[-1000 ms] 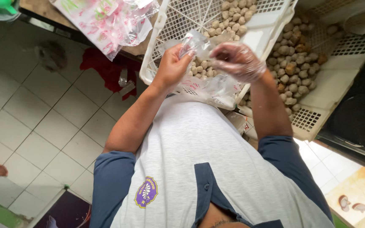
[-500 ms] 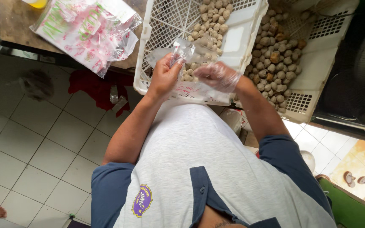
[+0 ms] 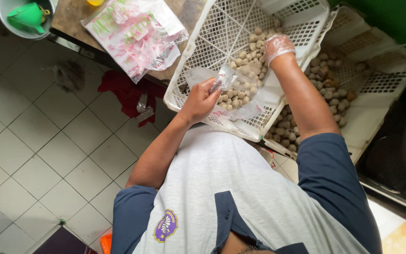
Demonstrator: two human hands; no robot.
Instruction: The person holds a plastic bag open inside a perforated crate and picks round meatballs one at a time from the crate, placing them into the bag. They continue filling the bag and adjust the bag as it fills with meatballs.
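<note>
The left hand (image 3: 199,100) is pinched shut on the mouth of a clear plastic bag (image 3: 240,94), holding it up over the near edge of the white perforated crate (image 3: 203,51); the bag is partly filled with small brown balls. The right hand (image 3: 277,47), in a thin clear glove, reaches into the loose brown balls (image 3: 252,47) lying in the crate's middle, fingers curled down among them; whether it grips any cannot be told. A second white crate (image 3: 381,89) of balls sits beneath and to the right. A printed plastic packet (image 3: 137,33) lies on the tabletop (image 3: 71,16) at the crate's left edge.
</note>
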